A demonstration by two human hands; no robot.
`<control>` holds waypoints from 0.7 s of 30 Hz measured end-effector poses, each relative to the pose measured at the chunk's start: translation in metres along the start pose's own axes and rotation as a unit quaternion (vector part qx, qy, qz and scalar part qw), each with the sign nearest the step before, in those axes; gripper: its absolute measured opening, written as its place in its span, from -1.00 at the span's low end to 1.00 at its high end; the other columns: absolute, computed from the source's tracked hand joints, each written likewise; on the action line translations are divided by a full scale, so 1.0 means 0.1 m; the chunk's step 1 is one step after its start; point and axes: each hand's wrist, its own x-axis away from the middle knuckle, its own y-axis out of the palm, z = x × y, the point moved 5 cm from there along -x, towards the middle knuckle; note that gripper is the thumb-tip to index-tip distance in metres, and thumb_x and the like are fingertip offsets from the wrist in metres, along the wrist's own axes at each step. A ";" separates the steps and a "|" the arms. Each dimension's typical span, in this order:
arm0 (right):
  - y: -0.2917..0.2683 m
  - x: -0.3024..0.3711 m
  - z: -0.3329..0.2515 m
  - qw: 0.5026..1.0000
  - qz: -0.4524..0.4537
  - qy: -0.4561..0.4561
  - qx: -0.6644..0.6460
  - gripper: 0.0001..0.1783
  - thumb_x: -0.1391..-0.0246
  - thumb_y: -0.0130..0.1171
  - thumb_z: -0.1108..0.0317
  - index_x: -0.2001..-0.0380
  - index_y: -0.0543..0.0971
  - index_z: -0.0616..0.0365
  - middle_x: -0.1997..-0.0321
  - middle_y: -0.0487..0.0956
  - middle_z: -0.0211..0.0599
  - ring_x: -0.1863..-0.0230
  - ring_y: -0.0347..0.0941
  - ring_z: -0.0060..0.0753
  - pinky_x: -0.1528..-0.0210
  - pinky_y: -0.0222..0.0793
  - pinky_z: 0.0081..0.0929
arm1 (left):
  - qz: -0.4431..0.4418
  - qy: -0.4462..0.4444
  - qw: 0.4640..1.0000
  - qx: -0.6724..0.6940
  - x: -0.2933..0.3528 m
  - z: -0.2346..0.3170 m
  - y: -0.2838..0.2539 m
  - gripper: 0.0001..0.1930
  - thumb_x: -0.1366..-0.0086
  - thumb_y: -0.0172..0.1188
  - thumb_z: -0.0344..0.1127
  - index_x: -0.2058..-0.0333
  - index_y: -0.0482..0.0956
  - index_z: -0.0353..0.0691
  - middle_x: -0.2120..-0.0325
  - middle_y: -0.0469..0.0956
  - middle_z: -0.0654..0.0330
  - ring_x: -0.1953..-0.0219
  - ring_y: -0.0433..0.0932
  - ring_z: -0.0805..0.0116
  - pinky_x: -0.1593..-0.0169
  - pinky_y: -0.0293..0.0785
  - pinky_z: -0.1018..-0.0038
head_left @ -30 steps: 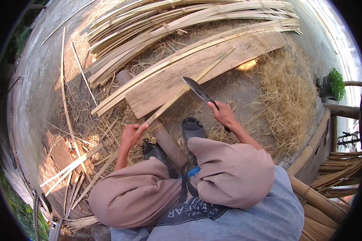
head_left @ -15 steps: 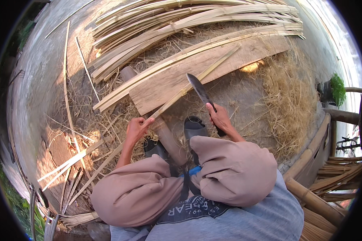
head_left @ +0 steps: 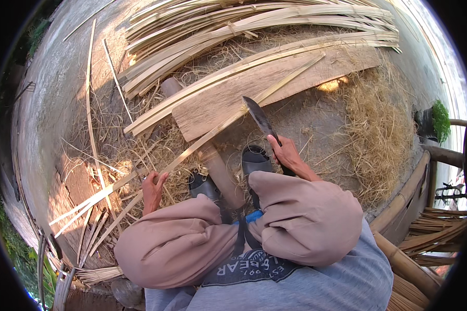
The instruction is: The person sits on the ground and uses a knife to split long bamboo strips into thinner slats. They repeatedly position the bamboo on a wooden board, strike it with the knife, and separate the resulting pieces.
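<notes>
A long pale bamboo strip (head_left: pixel 211 133) slants from beside my left leg up across a flat wooden board (head_left: pixel 200 116). My left hand (head_left: pixel 152 191) is closed around its lower stretch, just beyond my left knee. In my right hand (head_left: pixel 288 154) is the handle of a large knife (head_left: pixel 260 118), its dark, broad blade pointing up and to the left. The blade lies across the strip near the board's lower edge, and a small tuft of shavings shows there. A round wooden post or log (head_left: pixel 220 176) lies between my feet and runs under the board.
Several split bamboo strips (head_left: pixel 192 54) are stacked beyond the board, and two more rest along its far edge. Curly shavings (head_left: pixel 376 140) cover the ground at right. Loose strips (head_left: pixel 91 103) lie at left. A bamboo rail (head_left: pixel 404 192) stands at right.
My left hand has moved down and left along the strip, toward my left knee. The knife stays across the strip in my right hand. The whole view has shifted slightly.
</notes>
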 end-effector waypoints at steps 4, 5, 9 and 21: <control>-0.12 -0.17 -0.02 0.995 0.077 0.021 -0.064 -0.40 -0.43 0.04 -0.16 0.40 0.52 0.22 0.67 0.50 -0.35 0.68 0.47 -0.52 0.62 0.39 -0.44 | -0.028 0.003 1.000 -0.010 -0.06 0.02 0.01 -0.58 -0.33 0.45 -0.07 0.42 0.51 -0.30 0.68 0.35 0.30 0.55 0.24 0.51 0.45 0.19 0.43; -0.07 -0.18 0.03 0.989 0.110 0.021 -0.098 -0.40 -0.43 0.03 -0.17 0.38 0.54 0.22 0.67 0.50 -0.36 0.68 0.46 -0.53 0.61 0.39 -0.45 | -0.035 0.001 0.999 0.011 -0.12 0.09 0.08 -0.58 -0.33 0.45 -0.07 0.42 0.51 -0.31 0.68 0.34 0.30 0.55 0.24 0.50 0.45 0.19 0.42; -0.01 -0.12 -0.05 0.990 0.014 -0.079 0.116 -0.38 -0.45 0.00 -0.18 0.46 0.47 0.18 0.67 0.50 -0.33 0.66 0.47 -0.52 0.59 0.40 -0.44 | -0.036 0.010 0.999 0.016 -0.15 0.26 0.05 -0.57 -0.33 0.44 -0.07 0.45 0.50 -0.31 0.68 0.29 0.28 0.55 0.21 0.47 0.45 0.18 0.39; 0.22 -0.03 -0.07 0.999 -0.032 -0.009 0.009 -0.42 -0.44 0.06 -0.14 0.38 0.55 0.21 0.64 0.53 -0.33 0.62 0.49 -0.53 0.53 0.40 -0.37 | -0.076 0.012 0.997 -0.008 -0.28 0.51 0.28 -0.51 -0.35 0.40 0.02 0.47 0.48 -0.32 0.67 0.26 0.24 0.54 0.18 0.43 0.44 0.17 0.37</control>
